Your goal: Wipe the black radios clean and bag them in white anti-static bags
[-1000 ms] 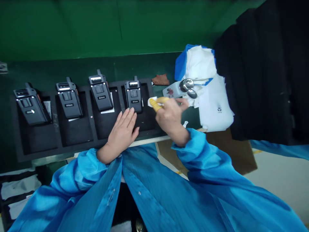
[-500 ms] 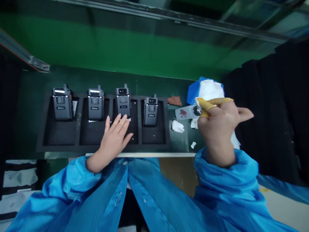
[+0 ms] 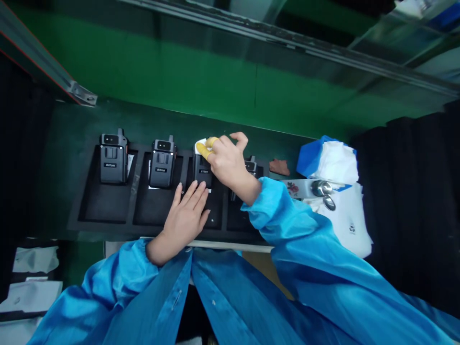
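Several black two-way radios lie face down in a black foam tray (image 3: 102, 227) with compartments. My right hand (image 3: 227, 160), with yellow finger cots on two fingers, presses a white wipe (image 3: 200, 145) onto the top of the third radio (image 3: 201, 169). My left hand (image 3: 187, 209) lies flat, its fingertips at the lower end of that same radio. To the left are the first radio (image 3: 113, 159) and the second radio (image 3: 161, 166), both untouched. A fourth radio (image 3: 250, 166) is mostly hidden behind my right hand and wrist.
On the right stand a blue box of white wipes (image 3: 309, 158) and a bottle with a flower print and metal top (image 3: 304, 188), partly behind my sleeve. A brown scrap (image 3: 279, 167) lies beside the tray. Black foam stacks (image 3: 413, 201) line the right side.
My right hand has moved left from the bottle to the third radio, carrying the white wipe. The bottle's metal lid now stands open. My left hand stays at the radio's lower end.
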Demonstrator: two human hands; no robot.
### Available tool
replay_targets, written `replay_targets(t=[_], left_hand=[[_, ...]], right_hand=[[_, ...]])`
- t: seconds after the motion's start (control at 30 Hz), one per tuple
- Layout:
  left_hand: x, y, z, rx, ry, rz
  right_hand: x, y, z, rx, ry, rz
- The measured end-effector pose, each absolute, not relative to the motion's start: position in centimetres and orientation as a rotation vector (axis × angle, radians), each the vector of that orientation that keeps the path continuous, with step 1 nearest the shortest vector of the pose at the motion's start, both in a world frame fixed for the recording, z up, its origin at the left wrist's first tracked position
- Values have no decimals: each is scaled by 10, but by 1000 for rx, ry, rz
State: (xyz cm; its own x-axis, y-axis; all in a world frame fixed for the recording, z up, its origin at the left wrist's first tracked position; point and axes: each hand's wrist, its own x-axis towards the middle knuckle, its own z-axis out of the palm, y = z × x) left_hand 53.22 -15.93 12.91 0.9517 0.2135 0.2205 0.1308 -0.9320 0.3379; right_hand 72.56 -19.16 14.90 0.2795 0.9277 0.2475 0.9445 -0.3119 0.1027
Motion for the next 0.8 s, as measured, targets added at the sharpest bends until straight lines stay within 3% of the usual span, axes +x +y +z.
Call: replay_targets(t=[0.47, 0.8], left_hand=[[533, -159, 128, 2768, 240, 373], [534, -159, 130, 2776, 229, 400]], right_hand=[[730, -192, 148, -2379, -1842, -395], [737, -221, 141, -2491, -1551, -747]])
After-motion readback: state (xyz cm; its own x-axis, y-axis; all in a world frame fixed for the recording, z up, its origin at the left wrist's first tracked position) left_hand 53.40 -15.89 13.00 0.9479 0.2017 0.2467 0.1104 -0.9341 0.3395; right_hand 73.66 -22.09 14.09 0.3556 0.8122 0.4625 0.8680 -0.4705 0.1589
